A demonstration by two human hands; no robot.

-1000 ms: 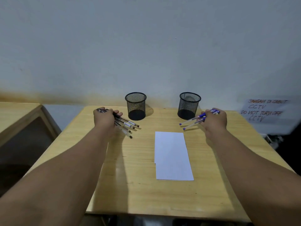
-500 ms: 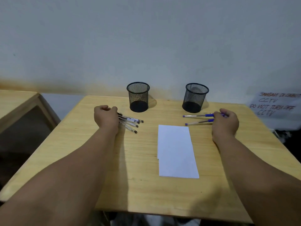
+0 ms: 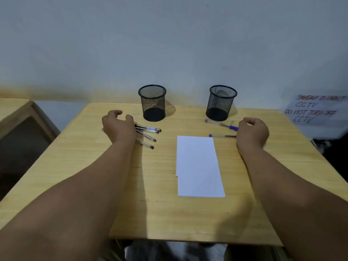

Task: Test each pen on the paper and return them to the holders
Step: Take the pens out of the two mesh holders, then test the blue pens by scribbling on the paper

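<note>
Your left hand (image 3: 118,127) rests loosely curled and holding nothing, over the butt ends of the black pens (image 3: 147,135), which fan out rightward toward the paper (image 3: 198,166). Your right hand (image 3: 252,131), likewise slack and empty, touches the caps of two blue pens (image 3: 222,130) lying crosswise, tips pointing left. Both mesh holders (image 3: 153,102) stand empty at the counter (image 3: 163,213) back.

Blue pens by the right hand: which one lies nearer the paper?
The lower blue pen, just off the paper's top right corner; the other blue pen lies by the right holder.
</note>
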